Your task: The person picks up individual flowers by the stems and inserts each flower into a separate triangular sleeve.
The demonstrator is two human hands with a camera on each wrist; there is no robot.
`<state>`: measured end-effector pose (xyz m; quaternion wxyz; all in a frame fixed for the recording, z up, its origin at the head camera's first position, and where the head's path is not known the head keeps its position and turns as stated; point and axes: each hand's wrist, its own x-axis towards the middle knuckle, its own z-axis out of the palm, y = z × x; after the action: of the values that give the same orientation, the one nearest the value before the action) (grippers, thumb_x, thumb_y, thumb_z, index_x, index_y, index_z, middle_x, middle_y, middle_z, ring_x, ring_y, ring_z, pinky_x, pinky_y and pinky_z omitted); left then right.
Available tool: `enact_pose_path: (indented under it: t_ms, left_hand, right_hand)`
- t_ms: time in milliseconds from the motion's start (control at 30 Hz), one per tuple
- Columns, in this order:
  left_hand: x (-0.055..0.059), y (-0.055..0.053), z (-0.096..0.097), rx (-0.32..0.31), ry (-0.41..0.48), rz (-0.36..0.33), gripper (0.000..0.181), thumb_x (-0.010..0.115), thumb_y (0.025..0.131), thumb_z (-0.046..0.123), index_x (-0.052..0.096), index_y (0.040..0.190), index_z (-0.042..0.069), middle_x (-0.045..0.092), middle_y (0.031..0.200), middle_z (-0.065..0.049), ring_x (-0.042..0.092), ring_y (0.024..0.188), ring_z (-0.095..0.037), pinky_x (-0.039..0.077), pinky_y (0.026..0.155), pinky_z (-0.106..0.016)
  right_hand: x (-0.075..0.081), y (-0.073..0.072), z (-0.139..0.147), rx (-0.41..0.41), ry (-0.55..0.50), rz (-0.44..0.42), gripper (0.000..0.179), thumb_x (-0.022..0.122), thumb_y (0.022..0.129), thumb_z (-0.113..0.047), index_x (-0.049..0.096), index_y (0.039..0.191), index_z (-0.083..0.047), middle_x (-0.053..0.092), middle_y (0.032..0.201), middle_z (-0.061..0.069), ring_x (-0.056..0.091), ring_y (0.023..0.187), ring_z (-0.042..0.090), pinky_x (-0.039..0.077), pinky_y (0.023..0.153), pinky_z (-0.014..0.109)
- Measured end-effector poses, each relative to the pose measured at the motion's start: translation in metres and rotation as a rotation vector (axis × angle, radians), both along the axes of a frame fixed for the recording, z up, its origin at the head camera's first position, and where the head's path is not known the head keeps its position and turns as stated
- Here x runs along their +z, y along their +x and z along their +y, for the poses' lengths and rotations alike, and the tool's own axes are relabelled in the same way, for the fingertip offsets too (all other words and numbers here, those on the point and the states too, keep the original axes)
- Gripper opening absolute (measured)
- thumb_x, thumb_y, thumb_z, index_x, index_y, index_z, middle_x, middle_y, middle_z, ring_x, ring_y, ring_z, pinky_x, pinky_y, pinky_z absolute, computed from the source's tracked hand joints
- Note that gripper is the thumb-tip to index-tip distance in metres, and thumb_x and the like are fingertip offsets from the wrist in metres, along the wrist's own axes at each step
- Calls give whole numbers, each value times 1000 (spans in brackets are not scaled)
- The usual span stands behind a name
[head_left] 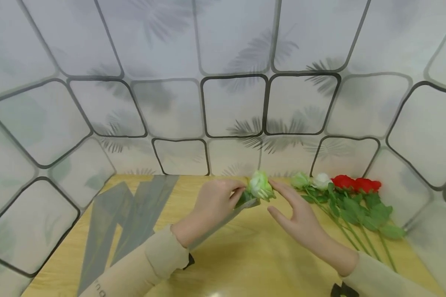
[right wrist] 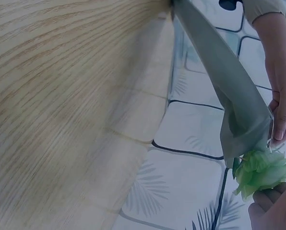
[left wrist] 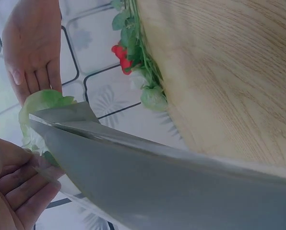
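A pale green artificial rose (head_left: 260,185) sits in the mouth of a long grey wrapping sleeve (left wrist: 148,177), its bloom sticking out at the top. My left hand (head_left: 218,200) pinches the sleeve's edge just below the bloom, as the left wrist view (left wrist: 18,187) also has it. The sleeve (right wrist: 224,81) runs back under my left forearm, and the rose's stem is hidden inside it. On the bloom's other side, my right hand (head_left: 297,216) touches the petals with extended fingertips, thumb apart. In the right wrist view the bloom (right wrist: 260,172) rests against those fingers.
More grey sleeves (head_left: 130,218) lie flat on the wooden table (head_left: 238,264) at the left. At the right lie a green rose (head_left: 300,180), a white rose (head_left: 321,181) and red roses (head_left: 343,182) with leafy stems. Patterned cloth walls (head_left: 234,107) enclose the table's back and sides.
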<state>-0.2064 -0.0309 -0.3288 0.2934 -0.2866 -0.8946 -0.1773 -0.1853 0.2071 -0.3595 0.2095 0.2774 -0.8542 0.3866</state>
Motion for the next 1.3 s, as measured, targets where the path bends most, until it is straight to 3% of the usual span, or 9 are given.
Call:
enact_pose_path:
  t_ms: [200,433,800,1300]
  left_hand:
    - [4,6,-4,-10,18,-44,9,80,96,15,85,104,13,84,96,-1,78,75,-14,62,63,-28]
    - [6,7,-7,-33,22,-20,9,81,95,16,84,103,16,84,96,2,78,76,-12,62,65,-29]
    - [6,7,-3,-24,8,-15,12,80,96,16,85,106,13,84,99,-1,81,83,-17,65,69,-32]
    - [12,7,0,-35,33,5,11,78,99,19,84,102,11,84,93,-4,80,77,-18,65,68,-33]
  right_hand:
    - [-2,-2,-2,-9,7,20,61,77,95,-5,56,152,-4,61,151,20,61,135,43,51,107,66]
    - [0,-5,1,-26,40,-13,58,76,96,-8,57,151,-1,60,151,24,59,137,48,50,108,70]
    - [-4,-3,4,39,66,97,56,80,91,-3,63,144,-3,68,143,17,66,130,40,55,105,61]
    - [-1,-8,1,125,38,51,46,81,91,-3,70,135,-3,74,135,15,70,124,37,59,100,57]
